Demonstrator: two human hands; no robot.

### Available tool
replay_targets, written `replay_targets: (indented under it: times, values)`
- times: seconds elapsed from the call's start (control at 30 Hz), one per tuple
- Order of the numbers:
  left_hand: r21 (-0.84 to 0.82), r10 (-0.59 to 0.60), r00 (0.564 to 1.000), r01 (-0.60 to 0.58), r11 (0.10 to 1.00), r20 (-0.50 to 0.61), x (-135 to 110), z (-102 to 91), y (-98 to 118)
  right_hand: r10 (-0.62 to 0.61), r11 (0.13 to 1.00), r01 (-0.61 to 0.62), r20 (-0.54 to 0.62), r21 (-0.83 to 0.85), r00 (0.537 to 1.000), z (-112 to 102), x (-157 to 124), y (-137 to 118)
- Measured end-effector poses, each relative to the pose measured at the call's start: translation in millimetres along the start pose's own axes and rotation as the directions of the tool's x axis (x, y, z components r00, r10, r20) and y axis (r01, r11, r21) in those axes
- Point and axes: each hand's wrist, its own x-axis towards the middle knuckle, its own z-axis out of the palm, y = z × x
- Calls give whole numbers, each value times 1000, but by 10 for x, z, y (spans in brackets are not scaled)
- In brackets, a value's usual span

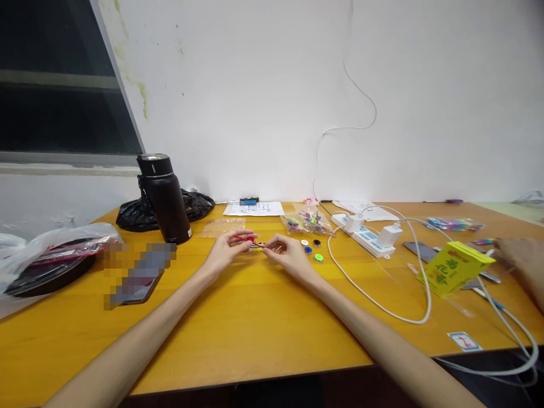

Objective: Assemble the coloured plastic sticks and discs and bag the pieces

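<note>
My left hand and my right hand meet over the middle of the yellow wooden table. Together they pinch a small colourful toy piece with red, yellow and dark parts; the left fingers close on its red end, the right fingers on the other end. Just right of my right hand lie small round discs: white, black, blue and green. A clear bag of colourful small parts lies behind them.
A black flask and a black bag stand at the back left, a phone nearer. A white power strip with chargers and cables, a yellow box and another person's hand are on the right. Papers lie at the back.
</note>
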Motion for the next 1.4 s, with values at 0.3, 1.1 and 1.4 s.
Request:
replay_targets:
  times: [0.3, 1.1, 1.4]
  values:
    - [12, -16, 1000, 16, 1000, -17, 9, -21, 5, 5, 1000, -5, 0, -11, 1000, 17, -3, 23]
    - [-100, -10, 996, 1, 995, -93, 15, 18, 6, 8, 1000, -18, 347, 24, 938, 134, -88, 6]
    - [-83, 56, 984, -71, 994, -171, 42, -52, 55, -7, 1000, 5, 364, 5, 931, 125, -86, 43]
